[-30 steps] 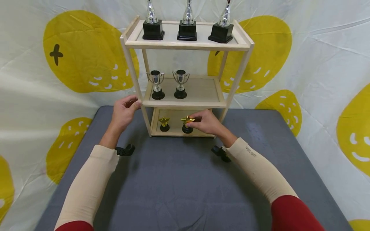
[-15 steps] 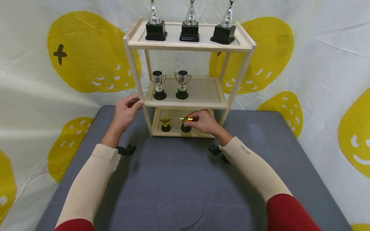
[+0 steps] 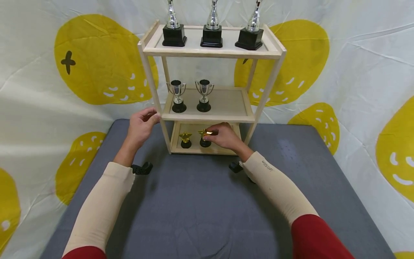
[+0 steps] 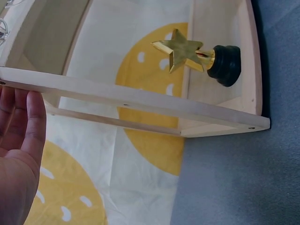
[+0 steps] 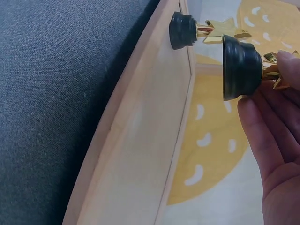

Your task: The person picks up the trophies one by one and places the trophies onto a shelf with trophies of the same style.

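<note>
My right hand (image 3: 224, 136) pinches a small gold star trophy (image 3: 205, 143) by its star, thumb on one side and fingers on the other. Its round black base (image 5: 243, 68) hangs upright over the bottom shelf (image 3: 191, 151), a gap showing below it in the right wrist view. Left of it, a matching star trophy (image 3: 185, 140) stands on that shelf, near the left end. My left hand (image 3: 140, 126) is at the left post (image 4: 93, 91) of the wooden rack, level with the middle shelf. Fingertips rest against the post's outer side.
Two silver two-handled cups (image 3: 177, 95) stand on the left half of the middle shelf (image 3: 226, 102). On the top shelf (image 3: 194, 34) are three tall silver trophies (image 3: 211, 34) with black bases, their tops cut off. A grey cloth-covered table (image 3: 194, 201) extends in front.
My right hand has carried the star trophy slightly left, closer to the other one, and its star has turned to face forward more. My left hand stays at the post.
</note>
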`<move>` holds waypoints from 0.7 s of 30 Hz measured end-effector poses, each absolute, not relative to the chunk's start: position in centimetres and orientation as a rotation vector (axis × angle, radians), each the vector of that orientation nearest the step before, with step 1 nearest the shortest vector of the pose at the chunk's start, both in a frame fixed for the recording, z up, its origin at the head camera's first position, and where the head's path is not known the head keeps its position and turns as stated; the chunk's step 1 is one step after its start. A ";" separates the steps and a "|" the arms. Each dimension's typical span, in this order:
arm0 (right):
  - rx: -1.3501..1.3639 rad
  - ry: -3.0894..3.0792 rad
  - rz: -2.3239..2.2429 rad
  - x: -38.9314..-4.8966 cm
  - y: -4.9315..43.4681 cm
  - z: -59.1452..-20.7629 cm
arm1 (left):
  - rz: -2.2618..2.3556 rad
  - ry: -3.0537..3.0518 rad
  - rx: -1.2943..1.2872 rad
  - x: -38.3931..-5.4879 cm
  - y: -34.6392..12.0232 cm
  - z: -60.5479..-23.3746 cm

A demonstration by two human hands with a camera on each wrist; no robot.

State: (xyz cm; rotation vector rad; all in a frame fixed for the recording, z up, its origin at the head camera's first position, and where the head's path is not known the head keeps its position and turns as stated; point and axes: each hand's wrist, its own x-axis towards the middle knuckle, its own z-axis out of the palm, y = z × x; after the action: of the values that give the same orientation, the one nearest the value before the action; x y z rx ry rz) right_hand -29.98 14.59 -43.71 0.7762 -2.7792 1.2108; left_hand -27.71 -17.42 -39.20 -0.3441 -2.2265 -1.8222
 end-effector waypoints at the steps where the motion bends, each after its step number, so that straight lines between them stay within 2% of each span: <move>1: 0.778 -2.781 1.193 -30.1 14.5 -43.8 | -1.823 -2.225 -0.341 -27.7 -17.5 -39.2; 21: 0.687 -2.872 1.241 -31.6 13.3 -45.0 | -1.807 -2.238 -0.347 -27.7 -17.6 -39.1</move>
State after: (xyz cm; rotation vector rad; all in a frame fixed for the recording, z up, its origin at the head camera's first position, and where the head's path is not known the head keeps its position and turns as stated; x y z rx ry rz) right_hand -31.61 13.34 -45.01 0.6868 -2.8724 1.2414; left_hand -27.71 -17.58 -39.12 -0.3474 -2.2380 -1.8068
